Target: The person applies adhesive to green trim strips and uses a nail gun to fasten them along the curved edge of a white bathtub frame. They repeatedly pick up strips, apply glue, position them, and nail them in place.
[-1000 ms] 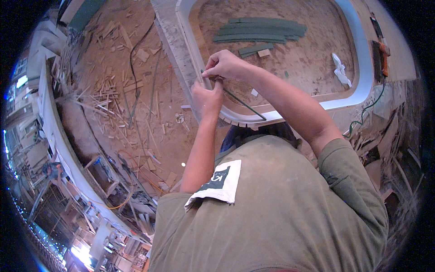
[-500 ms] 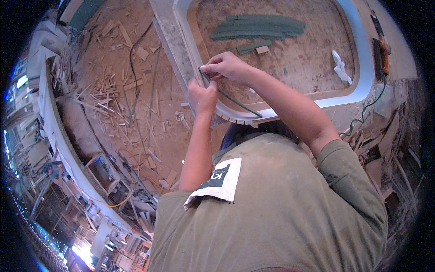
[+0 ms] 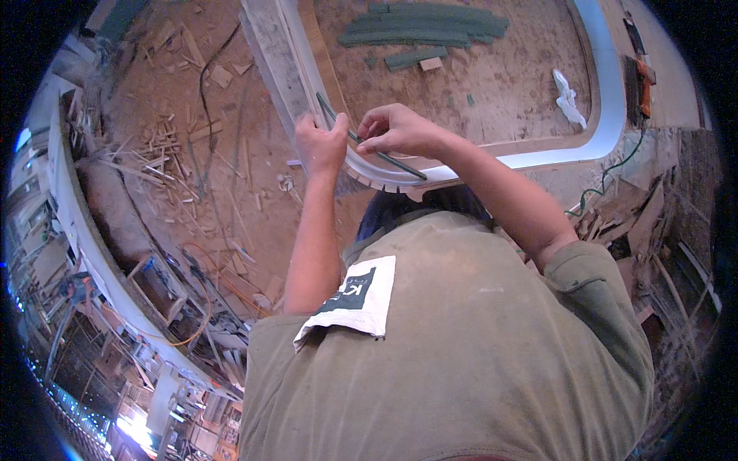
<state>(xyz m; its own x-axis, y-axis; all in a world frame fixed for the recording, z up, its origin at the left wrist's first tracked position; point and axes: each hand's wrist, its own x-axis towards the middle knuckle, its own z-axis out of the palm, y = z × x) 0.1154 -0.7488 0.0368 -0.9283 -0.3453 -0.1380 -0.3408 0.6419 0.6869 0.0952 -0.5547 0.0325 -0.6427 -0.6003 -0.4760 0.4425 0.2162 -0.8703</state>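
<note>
A narrow dark green strip (image 3: 400, 164) runs slantwise along the inside of a rounded pale frame (image 3: 523, 159), at its near left corner. My left hand (image 3: 321, 144) is closed at the frame's left side, its thumb on the strip; its other fingers are partly hidden behind the rim. To its right, my right hand (image 3: 403, 131) pinches the same strip between thumb and fingertips. The strip's upper end sticks out beyond my left thumb, and its lower end rests by the curved corner. Short slits mark the corner's outer edge.
Inside the frame lie a stack of green strips (image 3: 423, 27), a small pale block (image 3: 430, 64) and a crumpled white plastic piece (image 3: 567, 100). An orange-and-black power tool (image 3: 643, 88) with a green cord sits at right. Wood scraps (image 3: 161, 157) litter the floor at left.
My right hand has slid down the strip, away from my left hand. More of the strip's upper end now shows above my left thumb. The whole view has shifted slightly.
</note>
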